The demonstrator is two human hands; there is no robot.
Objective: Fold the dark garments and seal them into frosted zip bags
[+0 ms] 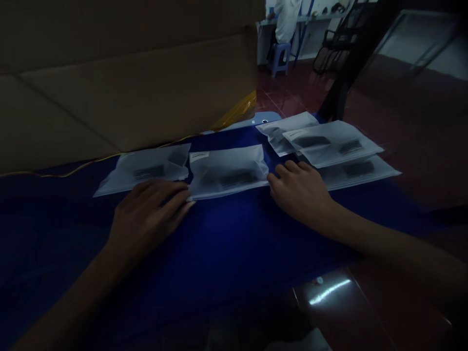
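Note:
A frosted plastic bag (228, 168) with something dark inside lies flat on the blue table surface (226, 243), between my two hands. My left hand (149, 214) touches its lower left corner, fingers closed on that edge. At its lower right corner is my right hand (298, 187), fingers curled in a pinch at the bag's edge. Another frosted bag (146, 168) lies to the left, just beyond my left hand. Several more bags overlap to the right, beyond my right hand, with one bag (334, 141) on top.
A large cardboard box (127, 87) with yellow tape stands behind the bags at the left. A thin yellow wire (78, 169) runs along its base. Farther back, a person (287, 22) sits on a blue stool (281, 56), near a black chair (336, 44). A dark post (351, 73) rises at the right.

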